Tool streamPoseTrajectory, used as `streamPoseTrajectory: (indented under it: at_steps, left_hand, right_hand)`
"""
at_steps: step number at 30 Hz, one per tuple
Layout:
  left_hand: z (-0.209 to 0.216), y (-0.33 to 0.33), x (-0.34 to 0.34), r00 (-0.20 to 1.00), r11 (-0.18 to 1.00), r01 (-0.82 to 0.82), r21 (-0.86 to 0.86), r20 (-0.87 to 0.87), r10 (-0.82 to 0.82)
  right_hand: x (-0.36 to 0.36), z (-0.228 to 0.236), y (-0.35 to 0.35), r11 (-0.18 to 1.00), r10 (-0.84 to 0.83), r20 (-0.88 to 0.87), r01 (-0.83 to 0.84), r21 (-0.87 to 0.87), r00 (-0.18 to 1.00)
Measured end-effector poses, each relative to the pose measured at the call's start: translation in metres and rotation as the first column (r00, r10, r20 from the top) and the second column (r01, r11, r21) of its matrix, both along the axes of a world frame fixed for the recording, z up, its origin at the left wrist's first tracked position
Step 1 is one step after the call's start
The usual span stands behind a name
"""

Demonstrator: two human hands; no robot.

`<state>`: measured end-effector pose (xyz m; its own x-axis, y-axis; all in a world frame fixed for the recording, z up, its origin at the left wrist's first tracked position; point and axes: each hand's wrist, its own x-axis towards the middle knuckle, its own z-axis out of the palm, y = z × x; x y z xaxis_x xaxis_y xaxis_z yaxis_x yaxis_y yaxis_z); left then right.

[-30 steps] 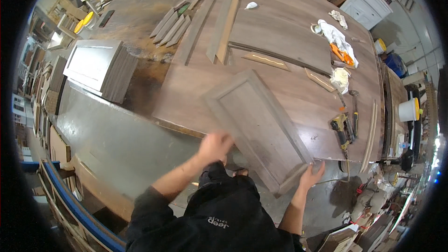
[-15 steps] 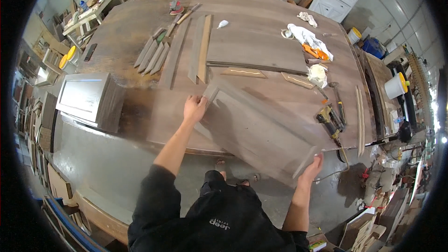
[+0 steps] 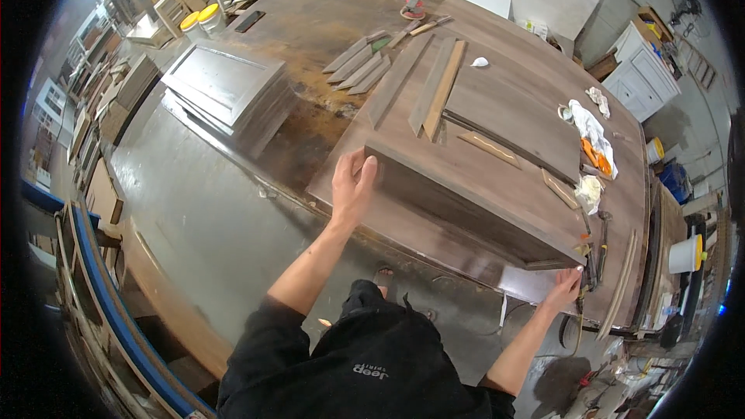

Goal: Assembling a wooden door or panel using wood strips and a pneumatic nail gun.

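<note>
Over the near edge of one broad brown wooden tabletop (image 3: 535,58), one long grey-brown framed wooden panel (image 3: 454,211) is held steeply tilted; whether it is touched to the surface cannot be told. The step in hand is judged to be turning or positioning this panel, and steady, level support at both ends seems called for by the next move. Its left end is gripped by the left hand (image 3: 354,190), the fingers curled and parted from the thumb by little more than the panel's edge, though blurred; its lower right corner is pinched by the right hand (image 3: 562,292), the fingers nearly closed. Beside them, one stack of grey framed cabinet panels (image 3: 223,84) is seen at the left, its layers not countable. One flat grey-brown board (image 3: 512,112) is laid beyond the held panel. Three long straight wooden strips (image 3: 400,80), two grey and one tan, are set near it, with at least four short grey mitred strips (image 3: 358,68) farther left. Two short tan wooden pieces with pale lines (image 3: 490,150) are counted, then one red-and-grey power sander (image 3: 413,8).
</note>
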<state>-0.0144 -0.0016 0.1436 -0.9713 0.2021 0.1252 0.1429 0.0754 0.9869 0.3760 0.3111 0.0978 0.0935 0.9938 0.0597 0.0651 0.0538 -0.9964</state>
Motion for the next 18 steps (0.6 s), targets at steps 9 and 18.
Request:
streamPoseTrajectory:
  at_steps: [9, 18]
  left_hand:
    - [0.021, 0.007, -0.014, 0.994, 0.97, -0.113, -0.217, -0.018, 0.112]
    - [0.005, 0.008, -0.033, 0.998, 0.993, -0.047, -0.111, -0.037, 0.044]
  right_hand:
    - [-0.007, 0.044, -0.007, 0.999, -0.038, 0.319, 0.03, 0.03, 0.947]
    - [-0.012, 0.046, -0.009, 0.997, -0.022, 0.329, -0.004, 0.08, 0.944]
